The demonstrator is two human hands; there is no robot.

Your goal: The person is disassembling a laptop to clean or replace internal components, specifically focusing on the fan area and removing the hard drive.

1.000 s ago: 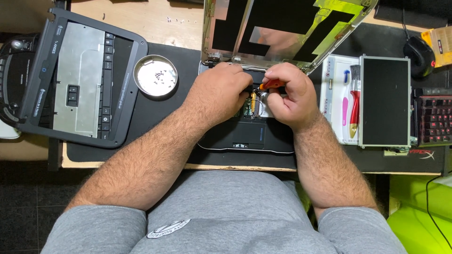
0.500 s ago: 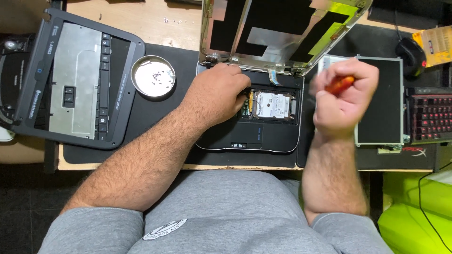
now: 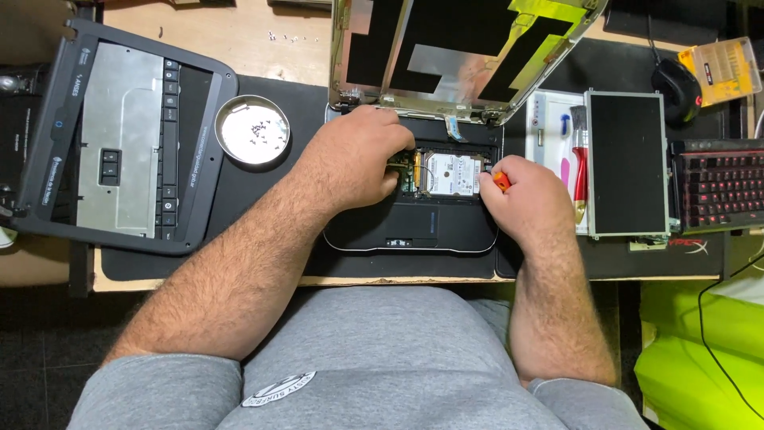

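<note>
This looks like a home electronics repair bench: a wooden surface [image 3: 239, 36] carries a black work mat [image 3: 263, 231], an opened laptop base [image 3: 414, 223], a removed keyboard bezel [image 3: 119, 135], a dish of screws [image 3: 252, 130], and a backlit keyboard [image 3: 720, 183] beside a mouse [image 3: 676, 80].

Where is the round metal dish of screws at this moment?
In the head view, the round metal dish sits left of the left hand, between the removed keyboard panel and the opened laptop base.

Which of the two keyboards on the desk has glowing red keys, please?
The black keyboard at the far right edge, beyond the right hand: its keys glow red. The other, in the grey panel on the left, is unlit.
</note>
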